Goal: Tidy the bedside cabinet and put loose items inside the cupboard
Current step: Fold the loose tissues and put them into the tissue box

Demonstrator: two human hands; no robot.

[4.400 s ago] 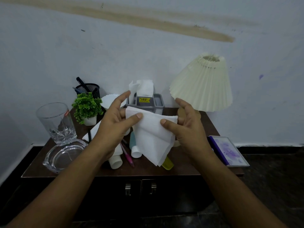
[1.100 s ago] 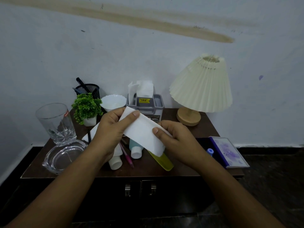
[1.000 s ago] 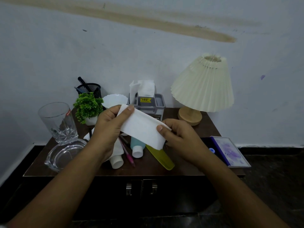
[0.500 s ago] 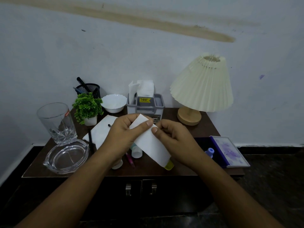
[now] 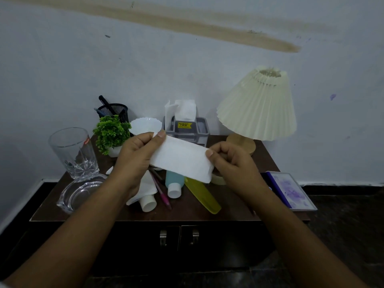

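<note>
Plain white folded tissue point(image 5: 180, 161) dead centre. At two o'clock, a cream lamp shade point(image 5: 259, 107), pleated top to bottom, over a pale wood base point(image 5: 241, 144). At ten o'clock, a bright green plant point(image 5: 111, 132), black mesh pen cup point(image 5: 114, 110) and white scalloped bowl point(image 5: 145, 125). The grey tissue holder point(image 5: 200, 129) shows a yellow label point(image 5: 185, 125). At nine o'clock, a clear glass point(image 5: 72, 152) with star cuts and a red mark. At six: pale teal bottle point(image 5: 174, 179) with white cap, yellow-green comb point(image 5: 202, 194), pink pen point(image 5: 163, 196), white tube point(image 5: 147, 201). Book point(image 5: 291, 190) at four o'clock, mottled purple. Dark brown cabinet point(image 5: 187, 213); tan streak across the pale wall point(image 5: 187, 59).
</note>
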